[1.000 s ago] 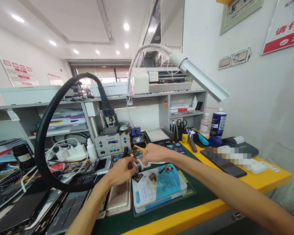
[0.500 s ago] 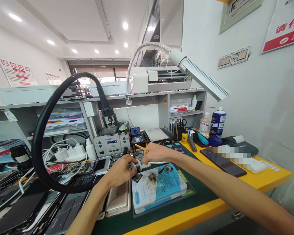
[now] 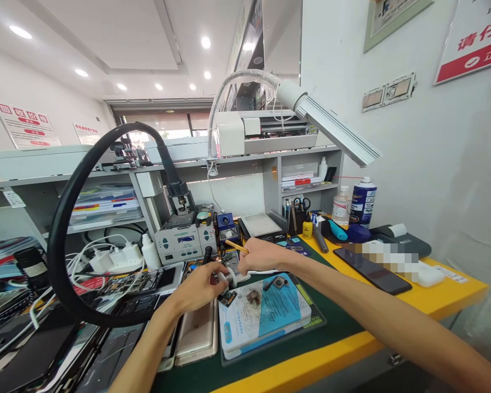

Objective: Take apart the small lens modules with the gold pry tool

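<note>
Pinching small silvery spool (image 3: 230, 277) between both hands, yellow-handled tool (image 3: 236, 247) above

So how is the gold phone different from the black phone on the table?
The gold phone lies on the green mat beside the left hand, while the black phone lies on the yellow table edge, far from both hands. The gold phone shows a pale, matte face; the black phone is dark and glossy. The gold phone points away from the camera; the black phone lies slanted. Both lie flat, and no hand touches them.
</note>
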### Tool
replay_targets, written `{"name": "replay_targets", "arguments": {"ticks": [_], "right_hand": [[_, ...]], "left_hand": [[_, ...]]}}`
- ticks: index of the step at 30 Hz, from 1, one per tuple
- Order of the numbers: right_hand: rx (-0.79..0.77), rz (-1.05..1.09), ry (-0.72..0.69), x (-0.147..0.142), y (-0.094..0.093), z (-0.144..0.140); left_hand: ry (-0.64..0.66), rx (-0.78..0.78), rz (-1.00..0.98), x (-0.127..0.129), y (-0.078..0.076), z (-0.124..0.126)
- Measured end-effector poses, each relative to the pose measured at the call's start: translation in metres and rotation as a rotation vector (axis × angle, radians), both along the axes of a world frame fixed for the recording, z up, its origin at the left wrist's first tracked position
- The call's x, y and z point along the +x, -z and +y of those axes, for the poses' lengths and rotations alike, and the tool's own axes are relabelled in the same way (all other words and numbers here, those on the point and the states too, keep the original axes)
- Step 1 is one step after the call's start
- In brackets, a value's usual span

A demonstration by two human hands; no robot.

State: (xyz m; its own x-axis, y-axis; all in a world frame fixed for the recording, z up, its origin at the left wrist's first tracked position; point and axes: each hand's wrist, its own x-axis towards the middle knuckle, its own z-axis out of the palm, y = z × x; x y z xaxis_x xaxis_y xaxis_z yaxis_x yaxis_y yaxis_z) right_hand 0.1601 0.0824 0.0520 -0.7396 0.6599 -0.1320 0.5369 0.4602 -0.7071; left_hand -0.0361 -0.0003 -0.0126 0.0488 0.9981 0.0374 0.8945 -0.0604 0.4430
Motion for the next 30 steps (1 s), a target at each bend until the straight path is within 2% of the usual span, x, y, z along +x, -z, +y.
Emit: {"name": "replay_targets", "arguments": {"ticks": [6,17,25,30], "right_hand": [[-0.002,0.011,-0.011,0.002,-0.002,0.001],[0.022,-0.006,-0.016,-0.001,0.010,0.013],[0.003,-0.009,-0.081,0.003,0.000,0.010],[-0.013,-0.007,-0.137,0.003,-0.005,0.013]], "left_hand": [[-0.002,0.007,-0.007,0.005,0.000,0.000],[0.028,0.048,-0.047,-0.002,0.004,0.004],[0.029,0.030,-0.105,-0.004,-0.006,-0.002],[0.025,0.003,-0.133,-0.002,-0.007,-0.002]]}}
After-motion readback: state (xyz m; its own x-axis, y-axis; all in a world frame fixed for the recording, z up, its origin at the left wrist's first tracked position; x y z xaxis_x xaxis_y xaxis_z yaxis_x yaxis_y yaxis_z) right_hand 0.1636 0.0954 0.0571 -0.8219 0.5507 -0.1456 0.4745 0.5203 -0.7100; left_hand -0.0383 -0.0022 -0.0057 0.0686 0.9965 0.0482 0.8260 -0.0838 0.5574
